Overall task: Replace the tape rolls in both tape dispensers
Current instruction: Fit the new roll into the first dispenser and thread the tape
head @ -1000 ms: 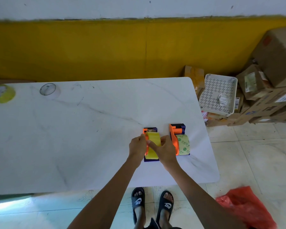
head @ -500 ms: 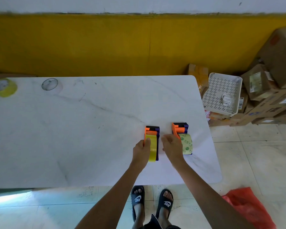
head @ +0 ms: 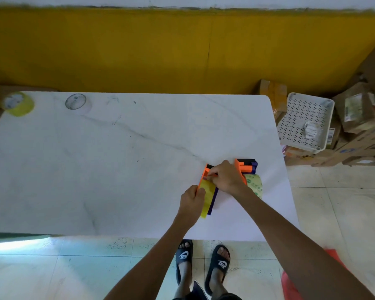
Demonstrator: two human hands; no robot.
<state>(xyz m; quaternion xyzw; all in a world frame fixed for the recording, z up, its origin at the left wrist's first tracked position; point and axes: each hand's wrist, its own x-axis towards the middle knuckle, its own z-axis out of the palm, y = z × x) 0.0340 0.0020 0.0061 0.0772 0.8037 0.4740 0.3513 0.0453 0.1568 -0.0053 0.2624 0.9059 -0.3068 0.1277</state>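
Two orange-and-purple tape dispensers lie side by side near the right end of the white table (head: 95, 169). The left dispenser (head: 212, 202) carries a yellow tape roll (head: 207, 194); it now sits tilted. My left hand (head: 192, 202) grips its near left side at the yellow roll. My right hand (head: 224, 177) reaches across and pinches the orange front part of that dispenser. The right dispenser (head: 246, 166) holds a pale roll with green print (head: 256, 186) and is partly hidden behind my right hand.
A yellow tape roll (head: 18, 103) and a pale tape roll (head: 77, 102) sit at the table's far left. Right of the table are a white perforated basket (head: 304, 122) and stacked cardboard boxes (head: 359, 118). A red bag (head: 290, 282) lies on the tiled floor.
My right hand has moved left from beside the right dispenser onto the front of the left dispenser. The left dispenser has turned to a tilt under my left hand.
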